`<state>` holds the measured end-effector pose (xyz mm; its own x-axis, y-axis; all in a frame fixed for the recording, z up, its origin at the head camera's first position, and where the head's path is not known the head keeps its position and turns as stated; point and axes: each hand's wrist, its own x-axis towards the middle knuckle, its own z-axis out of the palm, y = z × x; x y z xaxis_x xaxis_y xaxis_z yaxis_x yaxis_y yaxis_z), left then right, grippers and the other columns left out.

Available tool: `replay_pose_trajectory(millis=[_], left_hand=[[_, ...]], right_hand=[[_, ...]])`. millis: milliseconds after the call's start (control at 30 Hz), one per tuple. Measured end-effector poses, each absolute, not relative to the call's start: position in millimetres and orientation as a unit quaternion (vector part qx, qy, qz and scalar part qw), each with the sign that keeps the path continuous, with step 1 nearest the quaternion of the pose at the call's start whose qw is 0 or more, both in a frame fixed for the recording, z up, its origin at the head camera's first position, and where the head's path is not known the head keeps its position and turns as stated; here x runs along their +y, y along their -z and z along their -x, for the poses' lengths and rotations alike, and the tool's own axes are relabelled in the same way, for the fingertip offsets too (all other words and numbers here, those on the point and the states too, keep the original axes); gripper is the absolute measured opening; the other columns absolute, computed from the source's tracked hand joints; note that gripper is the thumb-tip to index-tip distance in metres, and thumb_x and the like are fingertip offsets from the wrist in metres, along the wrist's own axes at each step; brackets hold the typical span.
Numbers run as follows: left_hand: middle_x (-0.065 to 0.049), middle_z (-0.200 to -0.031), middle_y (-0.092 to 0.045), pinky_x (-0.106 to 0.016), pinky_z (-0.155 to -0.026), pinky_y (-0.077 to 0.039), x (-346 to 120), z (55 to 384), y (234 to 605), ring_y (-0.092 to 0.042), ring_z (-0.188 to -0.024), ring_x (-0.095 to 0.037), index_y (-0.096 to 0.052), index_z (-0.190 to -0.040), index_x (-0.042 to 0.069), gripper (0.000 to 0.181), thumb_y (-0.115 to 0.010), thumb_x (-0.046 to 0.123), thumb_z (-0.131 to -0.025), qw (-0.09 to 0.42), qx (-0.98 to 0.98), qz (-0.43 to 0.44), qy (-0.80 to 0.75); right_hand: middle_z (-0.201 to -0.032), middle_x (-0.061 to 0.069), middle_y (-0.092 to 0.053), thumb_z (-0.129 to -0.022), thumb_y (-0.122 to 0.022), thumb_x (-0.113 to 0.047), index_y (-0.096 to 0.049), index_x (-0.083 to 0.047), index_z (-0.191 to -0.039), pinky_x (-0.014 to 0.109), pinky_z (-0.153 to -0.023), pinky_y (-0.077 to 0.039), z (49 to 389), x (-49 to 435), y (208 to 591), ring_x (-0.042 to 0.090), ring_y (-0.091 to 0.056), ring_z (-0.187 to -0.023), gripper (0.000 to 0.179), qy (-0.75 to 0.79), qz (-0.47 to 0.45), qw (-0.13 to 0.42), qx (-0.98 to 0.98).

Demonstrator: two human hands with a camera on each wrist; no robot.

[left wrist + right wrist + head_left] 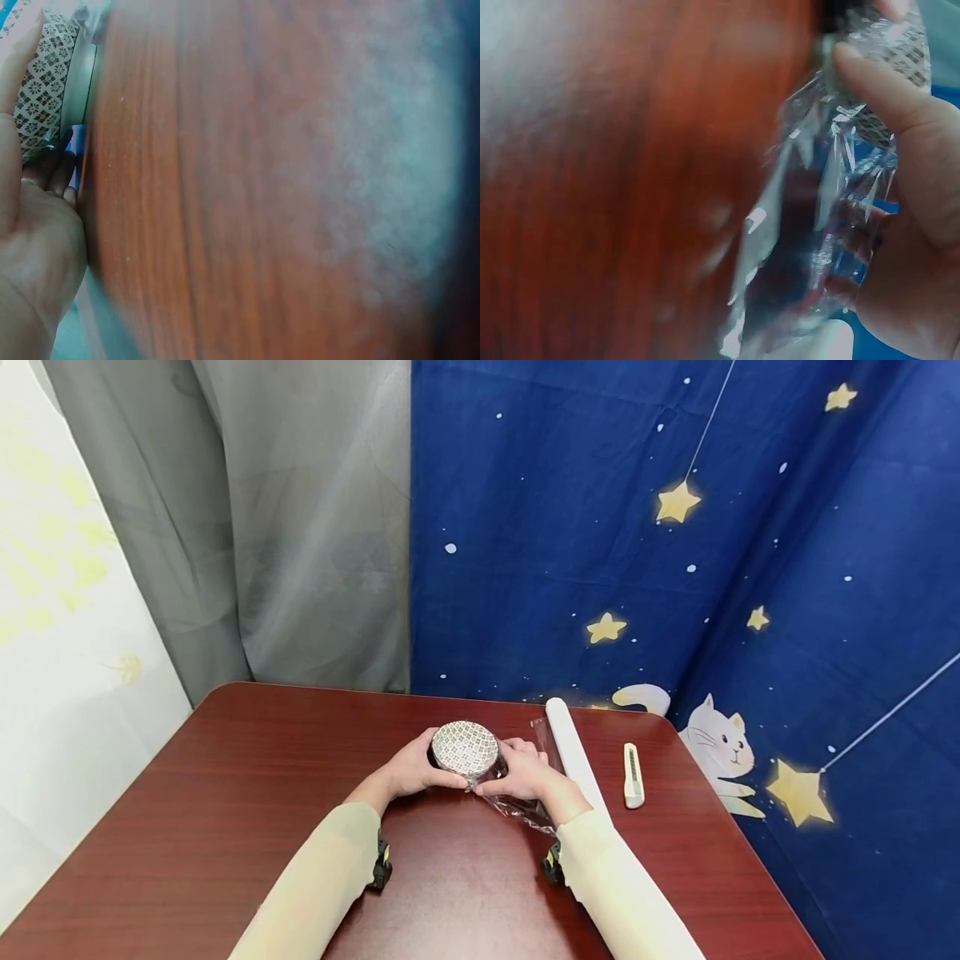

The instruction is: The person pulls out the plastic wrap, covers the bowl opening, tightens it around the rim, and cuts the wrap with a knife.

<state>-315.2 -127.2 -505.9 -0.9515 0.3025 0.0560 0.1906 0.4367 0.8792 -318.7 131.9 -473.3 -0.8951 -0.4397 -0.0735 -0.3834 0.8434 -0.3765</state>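
A round container [465,749] with a small diamond-patterned top sits near the middle of the table. My left hand [412,766] holds its left side, thumb along the front; the left wrist view shows the patterned surface [46,82] beside this hand. On the other side my right hand [522,772] grips it, the thumb at the front close to the left thumb. Clear plastic film [810,217] clings round the container and trails crumpled under the right hand. Part of the fingers behind the container is hidden.
Just right of the right hand lies a long white roll [573,752], with film along its left side. Farther right is a white utility knife [633,777]. Behind the reddish-brown table [300,727] hang grey and blue starry curtains [525,568].
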Motion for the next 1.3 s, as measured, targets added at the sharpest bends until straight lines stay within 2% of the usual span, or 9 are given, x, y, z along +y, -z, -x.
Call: replay_pose_trajectory(millis=[100,300,400,533,700,833,1000,1167,1300], left_hand=[[-0.015,-0.156,-0.060,-0.054,-0.127,-0.041,-127,315,503,-0.056,-0.143,-0.031,-0.043,-0.160,0.004,0.111,-0.103,0.038,-0.074,0.055,0.845,-0.146,-0.512],[-0.015,-0.155,-0.060,-0.054,-0.127,-0.042,-126,314,502,-0.057,-0.143,-0.031,-0.043,-0.160,0.003,0.110,-0.104,0.038,-0.074,0.055,0.848,-0.146,-0.506],[-0.015,-0.154,-0.061,-0.053,-0.126,-0.042,-126,314,503,-0.058,-0.141,-0.031,-0.044,-0.159,0.003,0.109,-0.103,0.038,-0.074,0.055,0.851,-0.146,-0.501],[-0.015,-0.153,-0.062,-0.053,-0.126,-0.042,-126,313,505,-0.058,-0.141,-0.031,-0.045,-0.158,0.003,0.108,-0.104,0.036,-0.074,0.052,0.851,-0.143,-0.502],[-0.016,-0.154,-0.061,-0.054,-0.127,-0.041,-126,313,503,-0.057,-0.142,-0.032,-0.044,-0.159,0.003,0.109,-0.104,0.036,-0.074,0.050,0.853,-0.141,-0.501],[-0.016,-0.155,-0.060,-0.055,-0.127,-0.041,-126,313,503,-0.056,-0.143,-0.033,-0.043,-0.160,0.003,0.110,-0.103,0.036,-0.074,0.051,0.854,-0.138,-0.499],[-0.015,-0.156,-0.060,-0.053,-0.127,-0.041,-126,314,505,-0.055,-0.145,-0.031,-0.042,-0.161,0.004,0.111,-0.103,0.038,-0.074,0.056,0.853,-0.132,-0.502],[-0.015,-0.155,-0.061,-0.054,-0.127,-0.041,-126,313,504,-0.055,-0.144,-0.031,-0.043,-0.161,0.005,0.111,-0.103,0.038,-0.074,0.058,0.851,-0.131,-0.505],[-0.014,-0.156,-0.060,-0.054,-0.127,-0.041,-127,312,503,-0.056,-0.144,-0.031,-0.043,-0.161,0.005,0.112,-0.103,0.040,-0.074,0.058,0.853,-0.130,-0.503]], right_hand=[[-0.162,0.024,-0.046,-0.088,-0.084,-0.057,-0.052,-0.009,-0.162,0.067,-0.114,-0.033,320,129,483,0.045,-0.038,-0.149,0.093,0.188,0.205,0.058,0.959],[-0.130,0.015,-0.059,-0.083,-0.087,-0.067,-0.068,-0.009,-0.144,0.056,-0.096,-0.043,319,131,482,0.036,-0.051,-0.121,0.086,0.185,0.206,0.041,0.960],[-0.141,0.016,-0.063,-0.079,-0.090,-0.067,-0.060,-0.007,-0.154,0.060,-0.109,-0.046,317,136,472,0.037,-0.055,-0.132,0.101,0.195,0.213,0.070,0.955],[-0.158,0.021,-0.055,-0.075,-0.098,-0.057,-0.045,-0.006,-0.166,0.061,-0.124,-0.041,315,144,460,0.040,-0.050,-0.147,0.117,0.217,0.213,0.099,0.947],[-0.152,0.021,-0.051,-0.069,-0.104,-0.044,-0.048,-0.008,-0.164,0.057,-0.119,-0.043,309,148,448,0.040,-0.048,-0.137,0.116,0.161,0.187,0.084,0.965],[-0.139,0.020,-0.057,-0.069,-0.103,-0.029,-0.056,-0.005,-0.155,0.054,-0.113,-0.048,306,149,444,0.037,-0.054,-0.126,0.101,0.118,0.177,0.093,0.973],[-0.113,0.012,-0.072,-0.081,-0.092,-0.014,-0.073,-0.004,-0.132,0.046,-0.105,-0.057,310,147,452,0.029,-0.067,-0.108,0.056,0.127,0.179,0.073,0.973],[-0.100,0.005,-0.078,-0.090,-0.085,-0.018,-0.084,-0.016,-0.100,0.046,-0.101,-0.055,314,140,461,0.031,-0.067,-0.106,0.010,0.120,0.161,-0.010,0.980],[-0.097,0.003,-0.077,-0.089,-0.086,-0.024,-0.084,-0.024,-0.086,0.048,-0.094,-0.053,320,135,467,0.032,-0.064,-0.103,0.004,0.126,0.124,-0.031,0.984]])
